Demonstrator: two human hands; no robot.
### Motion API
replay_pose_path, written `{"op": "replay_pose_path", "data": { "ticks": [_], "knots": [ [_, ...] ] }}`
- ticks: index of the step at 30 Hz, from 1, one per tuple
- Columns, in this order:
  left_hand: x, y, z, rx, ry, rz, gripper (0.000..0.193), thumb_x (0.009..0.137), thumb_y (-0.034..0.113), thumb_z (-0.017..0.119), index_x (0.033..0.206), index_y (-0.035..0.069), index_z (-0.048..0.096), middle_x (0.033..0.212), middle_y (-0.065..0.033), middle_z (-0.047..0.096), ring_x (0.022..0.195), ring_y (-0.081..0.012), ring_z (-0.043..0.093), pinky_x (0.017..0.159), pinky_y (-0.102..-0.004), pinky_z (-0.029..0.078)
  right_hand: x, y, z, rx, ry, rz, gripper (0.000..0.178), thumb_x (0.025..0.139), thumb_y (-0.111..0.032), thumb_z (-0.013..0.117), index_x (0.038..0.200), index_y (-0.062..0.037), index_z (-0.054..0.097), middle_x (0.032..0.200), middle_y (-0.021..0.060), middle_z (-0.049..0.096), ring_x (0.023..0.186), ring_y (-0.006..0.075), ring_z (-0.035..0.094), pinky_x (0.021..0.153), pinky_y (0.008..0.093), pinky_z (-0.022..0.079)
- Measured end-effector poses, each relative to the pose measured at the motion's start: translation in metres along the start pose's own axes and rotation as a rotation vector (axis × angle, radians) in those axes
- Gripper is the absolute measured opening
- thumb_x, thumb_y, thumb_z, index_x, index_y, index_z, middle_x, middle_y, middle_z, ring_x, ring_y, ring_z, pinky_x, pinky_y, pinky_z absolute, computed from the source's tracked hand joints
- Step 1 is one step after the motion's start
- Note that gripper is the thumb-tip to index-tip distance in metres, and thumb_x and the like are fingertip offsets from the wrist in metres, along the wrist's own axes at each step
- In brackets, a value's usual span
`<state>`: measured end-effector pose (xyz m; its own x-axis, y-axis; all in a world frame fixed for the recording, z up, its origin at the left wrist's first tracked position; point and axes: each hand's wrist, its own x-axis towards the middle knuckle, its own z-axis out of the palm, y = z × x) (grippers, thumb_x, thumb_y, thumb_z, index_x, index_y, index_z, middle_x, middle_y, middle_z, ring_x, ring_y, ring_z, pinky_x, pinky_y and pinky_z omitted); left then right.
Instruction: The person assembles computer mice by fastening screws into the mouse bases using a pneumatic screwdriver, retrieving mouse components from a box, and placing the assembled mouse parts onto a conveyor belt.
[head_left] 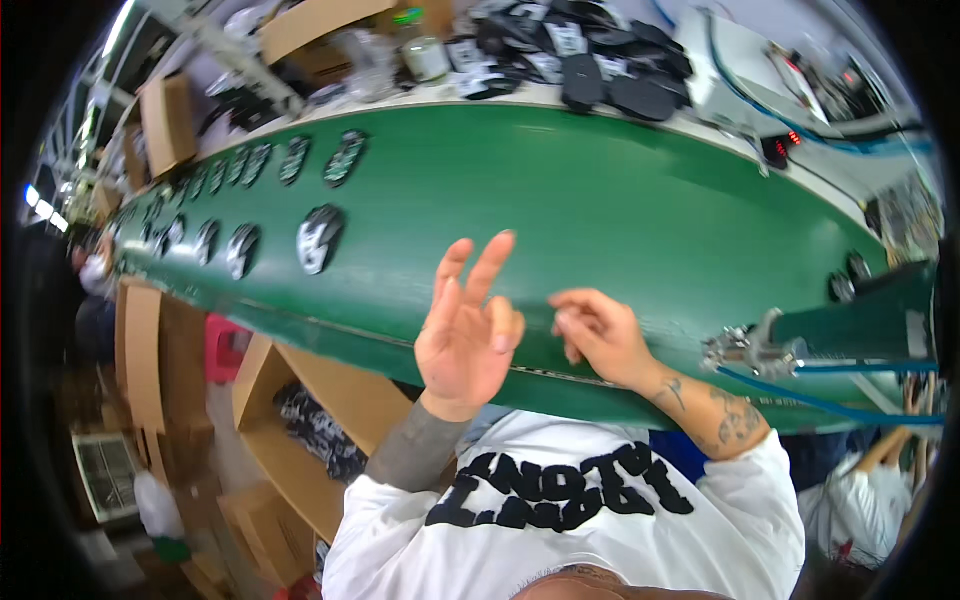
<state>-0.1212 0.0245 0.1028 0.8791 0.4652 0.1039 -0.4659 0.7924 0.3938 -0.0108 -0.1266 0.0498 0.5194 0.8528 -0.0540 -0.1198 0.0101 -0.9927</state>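
One view only, from a fisheye camera on the person's head, tipped steeply down over their own chest: the white printed shirt (600,520) fills the near edge. It faces out across the long green conveyor belt (620,200), which bows from far left to near right as the lens bends it. Both hands, the left hand (468,335) and the right hand (600,335), sit close under the lens, centre frame. Dark rim vignettes every corner; cardboard shelves (290,420) show lower left.

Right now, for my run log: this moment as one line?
left hand: raised, empty | right hand: empty, over long green conveyor belt | dark oval pieces: on belt
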Motion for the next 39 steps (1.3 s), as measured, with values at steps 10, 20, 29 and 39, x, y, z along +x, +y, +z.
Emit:
{"op": "replay_pose_path", "data": {
  "ticks": [10, 20, 29, 39],
  "knots": [
    [-0.014, -0.026, -0.018, 0.158, -0.035, -0.030, 0.044, 0.103, 0.029, 0.024, 0.146, 0.018, 0.025, 0.149, -0.0143, 0.034, 0.068, -0.0190, 0.055, 0.061, -0.0302, 0.047, 0.026, -0.069, 0.030, 0.720, -0.007, 0.188, 0.038, 0.099, -0.019, 0.049, 0.130, 0.0033, 0.048, 0.086, 0.0071, 0.061, 0.057, 0.0091, 0.055, 0.049, 0.0226, 0.048],
    [-0.022, -0.014, -0.032, 0.485, -0.243, 0.150, 0.042, 0.103, 0.029, 0.028, 0.144, 0.019, 0.029, 0.144, -0.0135, 0.040, 0.079, -0.0157, 0.051, 0.060, -0.0272, 0.046, 0.026, -0.079, 0.052, 0.887, -0.017, 0.311, 0.029, 0.098, -0.017, 0.047, 0.120, 0.0001, 0.056, 0.077, 0.0048, 0.062, 0.056, 0.0083, 0.055, 0.046, 0.0225, 0.045],
    [-0.027, -0.009, -0.028, 0.539, -0.182, 0.211, 0.035, 0.103, 0.029, 0.031, 0.135, 0.018, 0.038, 0.132, -0.0107, 0.053, 0.071, -0.0093, 0.047, 0.058, -0.0233, 0.042, 0.021, -0.069, 0.068, 0.592, 0.058, 0.003, 0.028, 0.098, -0.019, 0.053, 0.116, 0.0006, 0.062, 0.075, 0.0021, 0.060, 0.059, 0.0067, 0.055, 0.049, 0.0213, 0.045],
    [-0.022, -0.005, -0.028, 0.540, -0.169, 0.186, 0.034, 0.102, 0.032, 0.035, 0.128, 0.012, 0.044, 0.124, -0.0117, 0.056, 0.072, -0.0127, 0.050, 0.061, -0.0256, 0.043, 0.020, -0.059, 0.062, 0.466, 0.090, -0.030, 0.027, 0.097, -0.018, 0.054, 0.114, 0.0017, 0.063, 0.077, 0.0029, 0.062, 0.062, 0.0067, 0.058, 0.053, 0.0214, 0.049]
  ]
}}
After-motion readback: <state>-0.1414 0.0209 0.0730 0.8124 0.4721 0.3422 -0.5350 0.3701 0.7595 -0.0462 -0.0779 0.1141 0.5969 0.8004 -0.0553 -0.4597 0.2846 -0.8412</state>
